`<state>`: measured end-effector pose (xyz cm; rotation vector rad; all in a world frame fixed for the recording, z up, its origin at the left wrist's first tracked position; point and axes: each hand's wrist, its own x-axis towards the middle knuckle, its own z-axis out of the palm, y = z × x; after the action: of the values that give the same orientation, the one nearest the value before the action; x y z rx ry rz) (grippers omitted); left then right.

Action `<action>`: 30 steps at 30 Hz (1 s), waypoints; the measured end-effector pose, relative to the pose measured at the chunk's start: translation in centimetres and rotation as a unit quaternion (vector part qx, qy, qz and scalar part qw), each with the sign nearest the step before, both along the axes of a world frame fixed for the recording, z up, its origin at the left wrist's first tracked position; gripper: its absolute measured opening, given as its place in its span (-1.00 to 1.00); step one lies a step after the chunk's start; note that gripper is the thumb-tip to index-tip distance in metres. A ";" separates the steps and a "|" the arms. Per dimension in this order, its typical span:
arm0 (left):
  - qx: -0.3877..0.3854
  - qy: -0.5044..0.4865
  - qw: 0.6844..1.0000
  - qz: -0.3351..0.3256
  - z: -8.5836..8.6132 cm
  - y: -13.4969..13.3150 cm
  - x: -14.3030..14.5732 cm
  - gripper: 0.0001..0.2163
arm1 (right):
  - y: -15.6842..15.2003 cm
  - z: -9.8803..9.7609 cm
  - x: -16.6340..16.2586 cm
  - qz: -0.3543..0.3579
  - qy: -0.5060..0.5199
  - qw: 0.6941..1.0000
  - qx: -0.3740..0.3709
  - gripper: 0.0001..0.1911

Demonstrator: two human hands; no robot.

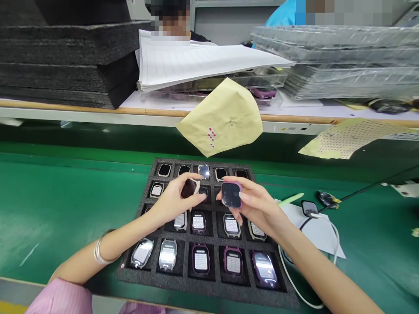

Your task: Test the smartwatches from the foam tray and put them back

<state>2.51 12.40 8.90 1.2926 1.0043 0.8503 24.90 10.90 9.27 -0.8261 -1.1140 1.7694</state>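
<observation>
My left hand point(173, 194) is closed on a pale-framed smartwatch point(189, 189) with a dark screen, pinched between thumb and fingers. A purple-framed smartwatch point(231, 195), its screen also dark, is gripped in my right hand point(258, 198), thumb along its right side. Both hands are above a black foam tray point(206, 285) divided into square compartments. Several smartwatches lie in it, such as a purple one point(200, 259) and a silver one point(168, 254) with lit screens. In the back row the screens are mostly dark. My hands and forearms hide some compartments.
The tray lies on a green work surface point(65, 205). On the right are a white cable point(337, 237), a green pen point(291, 199), a small watch point(309, 208) and white paper point(322, 237). A shelf behind holds black foam stacks point(65, 78), clear trays point(343, 78) and papers point(203, 61). People are beyond.
</observation>
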 end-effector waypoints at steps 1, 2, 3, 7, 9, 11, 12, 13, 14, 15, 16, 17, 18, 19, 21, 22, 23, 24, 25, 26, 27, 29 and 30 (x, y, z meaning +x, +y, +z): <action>0.016 0.017 1.000 0.000 -0.1 -0.1 -0.1 -0.65 | 0.0 -0.3 0.0 0.012 0.005 1.000 -0.003 -0.56; 0.032 0.032 0.999 0.001 -0.2 -0.1 -0.2 -0.68 | -0.1 -0.5 0.0 0.025 0.008 1.000 -0.005 -0.56; 0.048 0.046 0.998 0.000 -0.3 -0.2 -0.2 -0.70 | -0.1 -0.7 -0.1 0.036 0.011 0.999 -0.007 -0.57; 0.130 0.101 0.986 -0.004 -0.1 -0.7 -0.5 -0.73 | 0.0 -1.1 -0.4 0.052 0.020 0.998 -0.013 -0.59; 0.149 0.111 0.983 -0.011 0.0 -1.0 -0.6 -0.72 | 0.0 -1.1 -0.5 0.048 0.023 0.998 -0.015 -0.60; 0.153 0.108 0.982 -0.019 0.0 -1.4 -0.6 -0.70 | 0.0 -1.1 -0.6 0.041 0.027 0.999 -0.018 -0.60; 0.152 0.103 0.983 -0.024 0.0 -1.5 -0.6 -0.69 | -0.1 -1.0 -0.7 0.038 0.027 0.999 -0.020 -0.60; 0.149 0.099 0.983 -0.030 0.0 -1.6 -0.6 -0.67 | -0.1 -1.0 -0.7 0.034 0.026 0.999 -0.022 -0.59; 0.148 0.097 0.984 -0.035 -0.1 -1.7 -0.6 -0.66 | -0.2 -0.9 -0.7 0.031 0.024 0.999 -0.024 -0.59; 0.149 0.098 0.983 -0.039 0.0 -1.8 -0.5 -0.66 | -0.2 -0.9 -0.7 0.029 0.021 0.999 -0.025 -0.59; 0.154 0.102 0.982 -0.040 0.0 -1.8 -0.5 -0.66 | -0.3 -0.9 -0.7 0.027 0.018 0.999 -0.025 -0.59; 0.159 0.109 0.980 -0.039 0.0 -1.9 -0.5 -0.67 | -0.3 -0.9 -0.7 0.026 0.014 0.999 -0.024 -0.58; 0.166 0.116 0.979 -0.038 0.0 -1.9 -0.5 -0.67 | -0.3 -0.9 -0.7 0.026 0.011 0.999 -0.021 -0.58; 0.172 0.123 0.977 -0.037 0.1 -1.9 -0.5 -0.67 | -0.3 -1.0 -0.7 0.027 0.008 0.999 -0.017 -0.58; 0.178 0.133 0.974 -0.042 0.1 -1.9 -0.5 -0.68 | -0.2 -1.1 -0.7 0.031 0.000 1.000 -0.006 -0.60; 0.179 0.136 0.973 -0.046 0.2 -1.9 -0.6 -0.68 | -0.2 -1.2 -0.7 0.033 -0.005 0.999 0.001 -0.61; 0.180 0.139 0.973 -0.050 0.2 -1.9 -0.6 -0.69 | -0.2 -1.2 -0.7 0.034 -0.009 0.999 0.008 -0.63; 0.180 0.140 0.972 -0.054 0.2 -1.9 -0.6 -0.69 | -0.2 -1.2 -0.6 0.033 -0.011 0.999 0.013 -0.64; 0.180 0.140 0.972 -0.055 0.3 -1.9 -0.6 -0.70 | -0.2 -1.2 -0.6 0.030 -0.013 0.999 0.017 -0.64; 0.178 0.139 0.973 -0.056 0.3 -1.9 -0.7 -0.70 | -0.2 -1.1 -0.6 0.025 -0.013 0.999 0.018 -0.64; 0.176 0.138 0.973 -0.054 0.4 -1.9 -0.7 -0.70 | -0.2 -1.0 -0.6 0.019 -0.013 1.000 0.019 -0.63; 0.177 0.134 0.974 -0.048 0.4 -1.9 -0.7 -0.69 | -0.2 -0.9 -0.5 0.010 -0.013 1.000 0.016 -0.61; 0.179 0.135 0.973 -0.048 0.4 -1.9 -0.7 -0.69 | -0.2 -0.9 -0.5 0.009 -0.015 1.000 0.014 -0.60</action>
<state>1.82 10.53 9.30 1.7886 1.0175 0.8194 24.42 10.74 8.37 -0.8294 -1.1668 1.7573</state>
